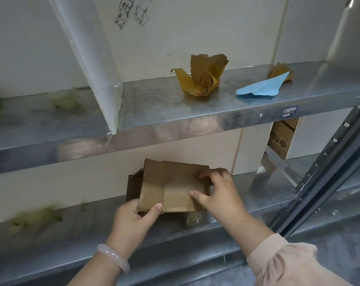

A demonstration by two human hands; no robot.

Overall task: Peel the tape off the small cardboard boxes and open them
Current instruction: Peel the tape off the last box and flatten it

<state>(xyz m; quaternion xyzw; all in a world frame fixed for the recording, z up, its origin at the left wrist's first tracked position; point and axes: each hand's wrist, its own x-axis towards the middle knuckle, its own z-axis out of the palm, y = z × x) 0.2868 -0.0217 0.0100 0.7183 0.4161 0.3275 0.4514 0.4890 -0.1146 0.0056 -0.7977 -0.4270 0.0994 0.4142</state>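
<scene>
A small brown cardboard box [171,186] rests on the lower metal shelf [72,234], its top flaps facing me with a strip of clear tape along the middle seam. My left hand [133,219] grips the box's near left corner, thumb on top of the flap. My right hand [218,193] lies on the right side of the box, with its fingertips pinching at the flap's right edge and its thumb pressed on the top. A crumpled bit of clear tape [193,218] lies on the shelf just in front of the box.
On the upper metal shelf [164,104] stand a brown folded-paper flower [201,79], a blue paper plane [261,88] and another brown paper piece [280,72]. Blurred green shapes [34,217] lie at the left. A printed carton [281,137] stands behind the shelf; a slotted upright [327,166] runs at the right.
</scene>
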